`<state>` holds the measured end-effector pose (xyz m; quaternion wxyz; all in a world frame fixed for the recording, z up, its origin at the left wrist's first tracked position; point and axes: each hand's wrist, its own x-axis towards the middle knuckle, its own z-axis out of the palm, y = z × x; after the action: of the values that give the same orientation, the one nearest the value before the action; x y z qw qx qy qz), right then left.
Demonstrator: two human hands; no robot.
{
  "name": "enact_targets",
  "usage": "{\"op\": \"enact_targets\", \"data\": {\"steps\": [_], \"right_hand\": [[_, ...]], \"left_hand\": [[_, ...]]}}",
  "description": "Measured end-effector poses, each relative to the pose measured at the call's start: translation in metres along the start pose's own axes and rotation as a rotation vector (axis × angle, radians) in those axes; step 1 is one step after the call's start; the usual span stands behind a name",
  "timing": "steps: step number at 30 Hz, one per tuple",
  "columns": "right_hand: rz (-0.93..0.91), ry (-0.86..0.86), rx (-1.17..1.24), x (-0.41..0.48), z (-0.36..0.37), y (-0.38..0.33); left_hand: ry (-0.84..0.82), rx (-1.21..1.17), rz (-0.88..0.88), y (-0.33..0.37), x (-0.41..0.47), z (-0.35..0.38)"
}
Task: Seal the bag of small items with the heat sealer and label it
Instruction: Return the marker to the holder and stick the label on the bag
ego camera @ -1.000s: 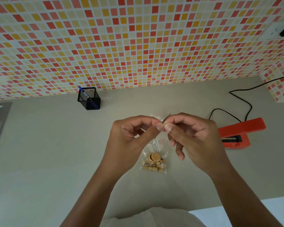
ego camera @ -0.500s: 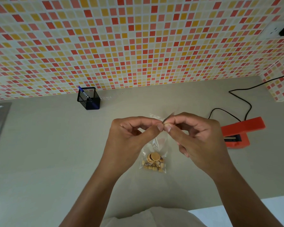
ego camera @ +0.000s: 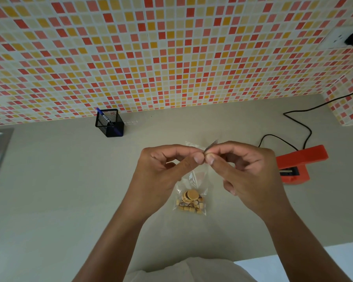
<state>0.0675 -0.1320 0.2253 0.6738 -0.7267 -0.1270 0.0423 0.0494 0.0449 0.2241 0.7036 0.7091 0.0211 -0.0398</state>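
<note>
Thin grey strip (ego camera: 211,145) being pinched by left hand (ego camera: 167,169) and right hand (ego camera: 247,176), thumb tips touching. Right under hands, bag (ego camera: 192,192) lying on counter (ego camera: 59,190), little pieces sitting at its near end. Red sealer (ego camera: 300,163) sitting off to right, apart from bag

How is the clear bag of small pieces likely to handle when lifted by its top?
Probably floppy: the clear bag looks thin and wrinkled. Likely bottom-heavy, as the small pieces bunch at its lower end and may shift if tilted.

Soft even indoor light, faint shadows, sharp focus, wide-angle bending at edges
</note>
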Motion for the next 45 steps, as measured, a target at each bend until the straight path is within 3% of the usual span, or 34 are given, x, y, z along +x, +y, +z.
{"op": "enact_targets", "data": {"steps": [6,22,37,45], "right_hand": [[0.092,-0.011,0.121,-0.0004,-0.0022,0.0018],[0.088,0.004,0.116,0.0019,-0.0063,0.0027],[-0.005,0.01,0.003,0.002,-0.0067,-0.002],[0.019,0.003,-0.021,0.0035,-0.0068,-0.0018]], "left_hand": [[-0.04,0.019,0.081,-0.0005,0.0003,0.0015],[-0.069,0.053,0.098,-0.0044,0.0015,-0.0007],[-0.019,0.143,0.149,-0.0027,-0.0001,0.0012],[0.074,0.297,0.265,-0.0021,0.0001,0.0003]]}}
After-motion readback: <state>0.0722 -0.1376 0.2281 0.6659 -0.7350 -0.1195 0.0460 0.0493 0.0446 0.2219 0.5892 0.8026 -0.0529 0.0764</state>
